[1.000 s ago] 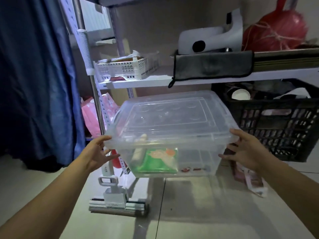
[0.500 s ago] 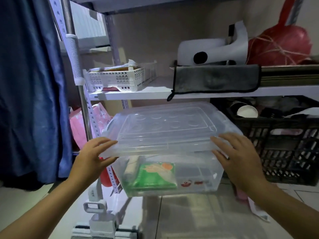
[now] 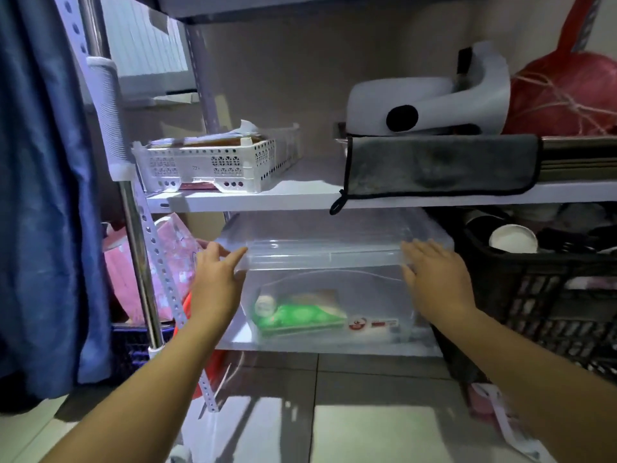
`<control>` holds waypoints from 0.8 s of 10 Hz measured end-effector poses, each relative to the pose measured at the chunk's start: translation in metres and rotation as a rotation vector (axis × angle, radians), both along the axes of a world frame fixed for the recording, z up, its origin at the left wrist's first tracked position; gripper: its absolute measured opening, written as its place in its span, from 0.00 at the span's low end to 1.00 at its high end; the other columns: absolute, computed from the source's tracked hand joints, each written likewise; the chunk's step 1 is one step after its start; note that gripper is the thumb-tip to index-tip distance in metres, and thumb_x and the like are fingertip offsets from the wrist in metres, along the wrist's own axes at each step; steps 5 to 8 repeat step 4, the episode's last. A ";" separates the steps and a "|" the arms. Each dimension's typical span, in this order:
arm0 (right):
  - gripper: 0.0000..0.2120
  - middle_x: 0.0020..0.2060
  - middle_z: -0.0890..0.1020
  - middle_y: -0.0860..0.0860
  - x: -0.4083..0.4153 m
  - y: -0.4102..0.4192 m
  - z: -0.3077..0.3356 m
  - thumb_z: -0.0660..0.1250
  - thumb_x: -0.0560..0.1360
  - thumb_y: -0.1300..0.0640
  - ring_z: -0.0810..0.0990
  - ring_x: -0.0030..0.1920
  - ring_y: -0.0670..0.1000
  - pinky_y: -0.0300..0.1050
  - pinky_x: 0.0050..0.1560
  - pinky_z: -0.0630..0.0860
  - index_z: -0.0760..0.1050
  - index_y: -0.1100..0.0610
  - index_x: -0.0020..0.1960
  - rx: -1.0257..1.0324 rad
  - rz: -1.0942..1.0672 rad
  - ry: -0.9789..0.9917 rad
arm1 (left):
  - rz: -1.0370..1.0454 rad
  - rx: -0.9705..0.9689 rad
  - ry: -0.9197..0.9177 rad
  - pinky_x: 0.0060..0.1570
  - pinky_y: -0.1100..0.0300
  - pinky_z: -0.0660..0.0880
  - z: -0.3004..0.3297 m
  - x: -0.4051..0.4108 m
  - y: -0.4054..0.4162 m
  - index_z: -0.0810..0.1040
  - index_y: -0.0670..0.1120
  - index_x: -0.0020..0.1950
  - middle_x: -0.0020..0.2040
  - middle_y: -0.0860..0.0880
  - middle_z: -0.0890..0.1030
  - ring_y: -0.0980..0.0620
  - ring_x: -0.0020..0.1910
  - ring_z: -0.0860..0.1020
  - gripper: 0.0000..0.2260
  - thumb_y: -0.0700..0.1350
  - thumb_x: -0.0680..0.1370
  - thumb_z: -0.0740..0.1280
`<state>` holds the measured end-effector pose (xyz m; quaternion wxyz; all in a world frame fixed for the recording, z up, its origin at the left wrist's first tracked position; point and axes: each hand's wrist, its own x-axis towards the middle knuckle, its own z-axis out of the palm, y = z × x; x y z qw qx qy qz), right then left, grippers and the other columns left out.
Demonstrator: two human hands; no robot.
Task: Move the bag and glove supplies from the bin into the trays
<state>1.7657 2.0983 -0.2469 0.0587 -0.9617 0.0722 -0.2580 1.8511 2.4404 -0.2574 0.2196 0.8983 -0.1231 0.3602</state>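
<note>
A clear plastic bin [image 3: 329,285] with a clear lid [image 3: 320,248] rests on the lowest white shelf [image 3: 233,339]. Through its front wall I see a green packet [image 3: 300,317] and a white roll end [image 3: 264,305]. My left hand [image 3: 217,275] lies flat against the lid's front left corner. My right hand [image 3: 434,275] presses the lid's front right edge, fingers spread. A white perforated tray [image 3: 213,165] with flat packs in it sits on the shelf above, at the left.
A grey cloth [image 3: 440,165] hangs over the upper shelf edge under a white appliance [image 3: 430,105]. A black crate [image 3: 547,295] with a paper cup stands right of the bin. Pink bags [image 3: 170,262] and a metal post [image 3: 140,262] are at the left, beside a blue curtain [image 3: 43,195].
The bin has gone from held out in front of the shelves to resting on the lowest shelf. Both hands shifted from its sides to the lid's front edge.
</note>
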 end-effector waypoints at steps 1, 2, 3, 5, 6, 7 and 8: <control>0.25 0.75 0.68 0.54 0.013 -0.002 -0.008 0.63 0.81 0.56 0.61 0.77 0.57 0.54 0.74 0.60 0.65 0.55 0.77 0.052 0.047 0.038 | -0.006 0.074 0.061 0.41 0.49 0.72 0.001 0.017 0.001 0.82 0.41 0.61 0.46 0.40 0.73 0.38 0.49 0.72 0.21 0.33 0.69 0.77; 0.26 0.75 0.69 0.56 0.029 -0.001 -0.014 0.64 0.80 0.59 0.61 0.77 0.58 0.53 0.75 0.59 0.65 0.56 0.76 0.117 0.082 0.029 | 0.032 0.036 0.124 0.41 0.48 0.73 -0.001 0.032 -0.003 0.80 0.42 0.65 0.48 0.40 0.72 0.39 0.51 0.71 0.21 0.33 0.72 0.74; 0.29 0.77 0.65 0.53 0.036 -0.002 -0.017 0.63 0.79 0.59 0.57 0.78 0.57 0.52 0.76 0.58 0.60 0.54 0.78 0.077 0.062 0.107 | 0.075 0.076 0.180 0.49 0.47 0.73 -0.012 0.039 -0.005 0.74 0.43 0.71 0.55 0.40 0.74 0.40 0.56 0.69 0.26 0.30 0.74 0.68; 0.33 0.80 0.57 0.51 0.033 -0.004 -0.016 0.61 0.79 0.56 0.50 0.80 0.55 0.54 0.77 0.54 0.50 0.51 0.81 0.043 0.055 0.192 | 0.053 0.111 0.228 0.49 0.50 0.73 -0.011 0.038 -0.003 0.66 0.46 0.76 0.63 0.42 0.72 0.42 0.62 0.69 0.32 0.30 0.73 0.65; 0.33 0.80 0.57 0.51 0.033 -0.004 -0.016 0.61 0.79 0.56 0.50 0.80 0.55 0.54 0.77 0.54 0.50 0.51 0.81 0.043 0.055 0.192 | 0.053 0.111 0.228 0.49 0.50 0.73 -0.011 0.038 -0.003 0.66 0.46 0.76 0.63 0.42 0.72 0.42 0.62 0.69 0.32 0.30 0.73 0.65; 0.33 0.80 0.57 0.51 0.033 -0.004 -0.016 0.61 0.79 0.56 0.50 0.80 0.55 0.54 0.77 0.54 0.50 0.51 0.81 0.043 0.055 0.192 | 0.053 0.111 0.228 0.49 0.50 0.73 -0.011 0.038 -0.003 0.66 0.46 0.76 0.63 0.42 0.72 0.42 0.62 0.69 0.32 0.30 0.73 0.65; 0.33 0.80 0.57 0.51 0.033 -0.004 -0.016 0.61 0.79 0.56 0.50 0.80 0.55 0.54 0.77 0.54 0.50 0.51 0.81 0.043 0.055 0.192 | 0.053 0.111 0.228 0.49 0.50 0.73 -0.011 0.038 -0.003 0.66 0.46 0.76 0.63 0.42 0.72 0.42 0.62 0.69 0.32 0.30 0.73 0.65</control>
